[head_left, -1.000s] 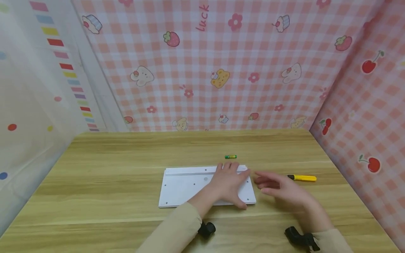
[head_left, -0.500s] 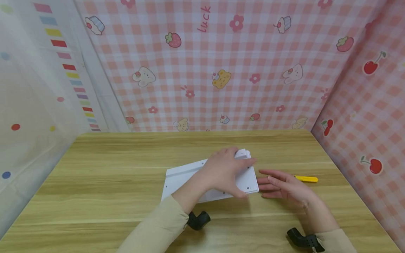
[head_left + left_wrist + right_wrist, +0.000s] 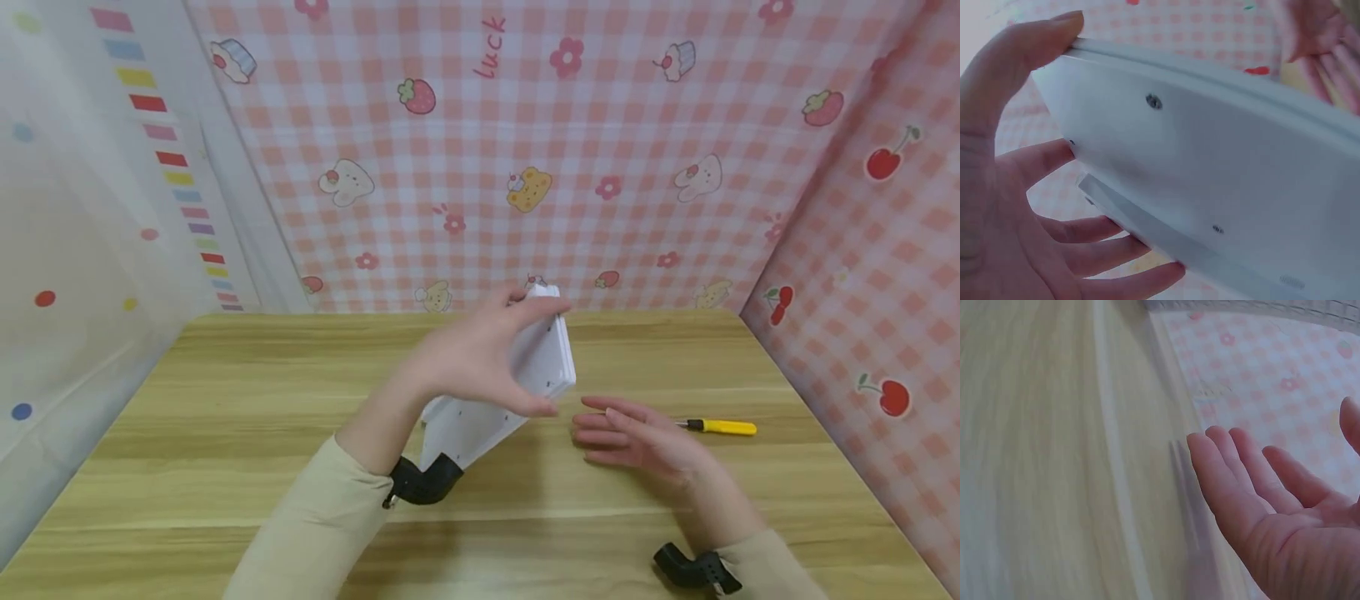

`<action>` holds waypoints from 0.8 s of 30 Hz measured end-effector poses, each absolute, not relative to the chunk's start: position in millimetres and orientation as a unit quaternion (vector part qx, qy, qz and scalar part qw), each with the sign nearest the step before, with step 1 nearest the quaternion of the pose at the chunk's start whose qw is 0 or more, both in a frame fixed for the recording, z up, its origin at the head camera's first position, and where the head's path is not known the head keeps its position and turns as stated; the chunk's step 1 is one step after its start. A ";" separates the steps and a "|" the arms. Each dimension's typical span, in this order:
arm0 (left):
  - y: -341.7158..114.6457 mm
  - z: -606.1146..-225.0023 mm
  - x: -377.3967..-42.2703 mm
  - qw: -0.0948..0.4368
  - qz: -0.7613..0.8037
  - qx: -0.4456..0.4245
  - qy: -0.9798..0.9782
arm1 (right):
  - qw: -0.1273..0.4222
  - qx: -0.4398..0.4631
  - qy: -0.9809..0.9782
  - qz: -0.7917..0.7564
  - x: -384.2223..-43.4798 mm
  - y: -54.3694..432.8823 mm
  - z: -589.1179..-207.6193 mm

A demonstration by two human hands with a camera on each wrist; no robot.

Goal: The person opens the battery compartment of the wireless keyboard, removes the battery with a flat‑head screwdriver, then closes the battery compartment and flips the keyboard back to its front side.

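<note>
My left hand (image 3: pixel 472 350) grips a white keyboard (image 3: pixel 472 427) by its far end, thumb on one long edge and fingers on the other. Raised and tilted over the table, the keyboard turns its screw-dotted underside (image 3: pixel 1210 162) toward the left wrist view. A strip of its keys (image 3: pixel 1297 309) shows along the top of the right wrist view. My right hand (image 3: pixel 645 435) hangs to the right of it, palm turned up, fingers extended with nothing in them. Just beyond that hand lies a screwdriver (image 3: pixel 723 427) with a yellow handle; its shaft is partly covered by the hand.
The wooden table (image 3: pixel 225 467) reaches back to a pink checked cloth (image 3: pixel 465 125) hanging behind it. Another checked cloth (image 3: pixel 900 292) bounds the right side, and a pale dotted curtain (image 3: pixel 82 250) the left. Black wrist mounts (image 3: pixel 427 481) sit on both sleeves.
My left hand has lifted the keyboard off the table and tipped it up, its right end rising. My right hand has turned palm up. The small green battery seen earlier is now out of sight.
</note>
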State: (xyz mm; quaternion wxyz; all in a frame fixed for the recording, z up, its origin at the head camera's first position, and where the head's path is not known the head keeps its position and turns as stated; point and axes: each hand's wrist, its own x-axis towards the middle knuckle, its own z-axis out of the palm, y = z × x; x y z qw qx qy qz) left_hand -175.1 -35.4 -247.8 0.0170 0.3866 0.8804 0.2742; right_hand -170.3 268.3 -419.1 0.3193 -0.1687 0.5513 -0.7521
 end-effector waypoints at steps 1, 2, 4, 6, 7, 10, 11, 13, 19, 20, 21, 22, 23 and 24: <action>-39.4 -245.5 -175.7 0.017 0.284 0.384 0.879 | 0.319 -0.161 0.559 -0.748 -170.7 264.2 -419.9; -43.4 -243.7 -176.5 0.014 0.292 0.382 0.877 | 0.319 -0.155 0.566 -0.744 -171.0 260.2 -420.7; -51.3 -241.7 -178.2 0.009 0.310 0.378 0.872 | 0.319 -0.148 0.577 -0.738 -171.5 252.7 -422.4; -59.6 -240.5 -179.9 0.002 0.332 0.380 0.863 | 0.319 -0.145 0.581 -0.735 -171.7 246.0 -423.5; -63.9 -240.0 -180.6 -0.001 0.343 0.382 0.858 | 0.319 -0.144 0.582 -0.734 -171.8 243.1 -424.1; -76.7 -239.1 -183.2 0.000 0.386 0.390 0.836 | 0.317 -0.142 0.581 -0.736 -172.0 236.0 -424.9; -81.1 -238.8 -183.9 0.002 0.402 0.391 0.828 | 0.317 -0.142 0.580 -0.737 -172.0 234.2 -424.9; -89.8 -238.7 -185.5 0.009 0.430 0.394 0.812 | 0.314 -0.144 0.580 -0.737 -172.2 231.0 -424.9; -110.1 -240.4 -187.7 0.023 0.485 0.398 0.779 | 0.307 -0.151 0.582 -0.738 -172.6 224.1 -424.7; -113.0 -240.6 -187.6 0.023 0.490 0.396 0.776 | 0.305 -0.150 0.583 -0.738 -172.8 222.8 -424.3; -115.9 -240.8 -187.4 0.025 0.496 0.394 0.773 | 0.303 -0.149 0.584 -0.738 -172.9 221.3 -424.0; -118.8 -241.1 -187.5 0.026 0.501 0.391 0.772 | 0.302 -0.147 0.586 -0.738 -173.2 219.9 -423.8; -121.9 -241.6 -187.7 0.026 0.506 0.387 0.770 | 0.301 -0.143 0.586 -0.739 -173.4 218.2 -423.5; -124.9 -242.2 -188.3 0.028 0.513 0.383 0.768 | 0.300 -0.139 0.584 -0.742 -173.7 216.4 -423.2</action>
